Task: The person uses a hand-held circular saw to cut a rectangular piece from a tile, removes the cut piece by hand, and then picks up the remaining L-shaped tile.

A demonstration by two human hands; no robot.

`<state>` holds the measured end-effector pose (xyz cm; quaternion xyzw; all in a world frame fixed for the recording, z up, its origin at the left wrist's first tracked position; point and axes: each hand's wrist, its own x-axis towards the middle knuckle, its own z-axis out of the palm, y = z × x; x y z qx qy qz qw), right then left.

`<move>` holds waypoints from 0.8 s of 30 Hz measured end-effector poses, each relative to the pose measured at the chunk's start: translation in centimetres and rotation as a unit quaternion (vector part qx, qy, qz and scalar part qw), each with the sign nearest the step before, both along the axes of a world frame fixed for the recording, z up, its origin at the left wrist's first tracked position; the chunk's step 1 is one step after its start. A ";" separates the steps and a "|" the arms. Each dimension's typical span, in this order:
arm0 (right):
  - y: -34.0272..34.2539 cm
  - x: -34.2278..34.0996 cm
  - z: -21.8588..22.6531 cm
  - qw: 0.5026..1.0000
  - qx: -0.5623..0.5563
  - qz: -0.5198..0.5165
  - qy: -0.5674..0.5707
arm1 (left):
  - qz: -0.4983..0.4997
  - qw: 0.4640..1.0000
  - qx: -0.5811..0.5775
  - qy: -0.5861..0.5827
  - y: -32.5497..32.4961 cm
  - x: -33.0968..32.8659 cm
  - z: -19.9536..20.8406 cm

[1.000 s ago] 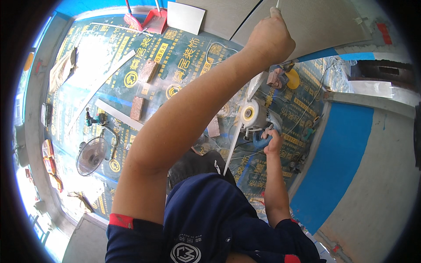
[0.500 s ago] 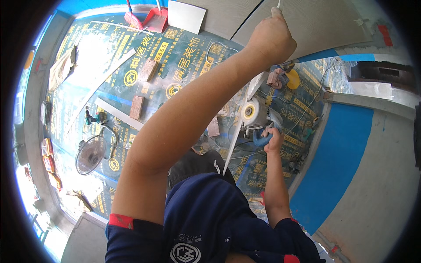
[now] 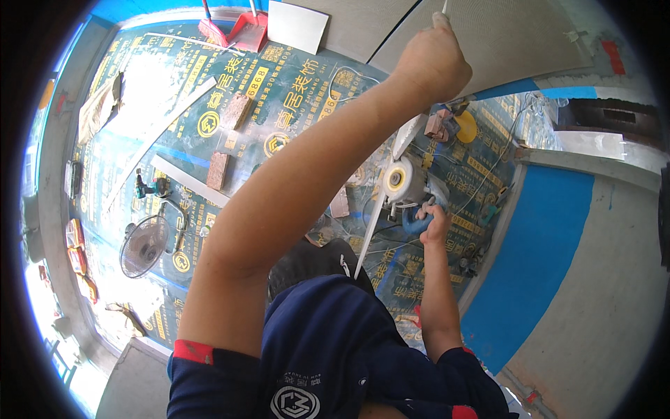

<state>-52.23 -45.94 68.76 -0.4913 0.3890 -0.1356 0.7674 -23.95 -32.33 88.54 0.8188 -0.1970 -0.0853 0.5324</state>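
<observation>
My left arm crosses the view, and my left hand (image 3: 436, 63) is closed high up near the grey panels. A thin white strip (image 3: 447, 5) sticks up past its thumb; most of what it grips is hidden. My right hand (image 3: 435, 223) is wrapped round the blue handle of a power cutter (image 3: 399, 177) with a pale round housing and a yellow ring. Right beside the cutter stands a long, narrow white piece (image 3: 370, 234), seen nearly edge-on. It runs from my lap up behind my left forearm. Whether it joins the strip in my left hand cannot be seen.
Printed green floor sheeting bears pinkish blocks (image 3: 218, 171), a cordless drill (image 3: 150, 185), a round fan (image 3: 144, 246) and long white strips (image 3: 160, 143). A red dustpan (image 3: 248, 33) stands far back. Large grey panels (image 3: 488, 42) lean there. A blue-and-grey wall (image 3: 537, 244) rises at right.
</observation>
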 end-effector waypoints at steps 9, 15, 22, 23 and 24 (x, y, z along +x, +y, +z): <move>-0.3 -1.1 -0.8 1.000 -0.003 0.008 -0.009 | 0.007 1.000 -0.007 -0.025 -1.1 1.2 -0.5; 0.3 -1.8 -0.9 1.000 0.010 -0.019 0.006 | -0.012 1.000 0.001 0.009 -0.5 1.3 -0.1; 0.8 -2.6 -0.4 1.000 0.015 -0.017 0.005 | -0.005 1.000 -0.013 -0.003 -1.0 1.6 -0.2; 0.9 -2.8 -0.4 1.000 0.015 -0.012 0.000 | 0.002 1.000 -0.018 -0.012 -1.2 1.6 -0.3; 1.0 -3.0 -0.5 1.000 0.015 -0.008 -0.006 | 0.002 1.000 -0.018 -0.011 -1.2 1.7 -0.5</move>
